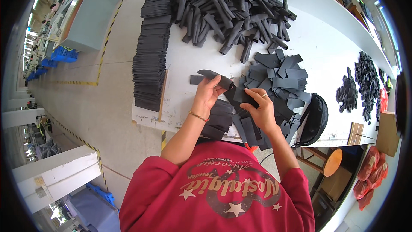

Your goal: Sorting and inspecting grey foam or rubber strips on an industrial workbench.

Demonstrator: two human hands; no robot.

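Observation:
My left hand (206,93) grips a black rolled sleeve (210,74), its open end turned toward my other hand. Pinched between the thumb and fingers of my right hand (262,111) is a flat black rectangular piece (243,97), close beside the sleeve's end. A loose pile of similar flat pieces (281,66) spreads under and beyond my right hand. Between my forearms, near the table's front edge, lies a stack of black pieces (219,122). One small flat black strip (196,80) rests on the table just left of the sleeve.
Rolled black sleeves (231,10) are heaped at the back of the white table (182,60). A long row of stacked black pieces (150,60) lines its left edge. Black bundles (368,81) lie far right. A black mesh object (315,120) and a wooden stool (332,162) are near my right.

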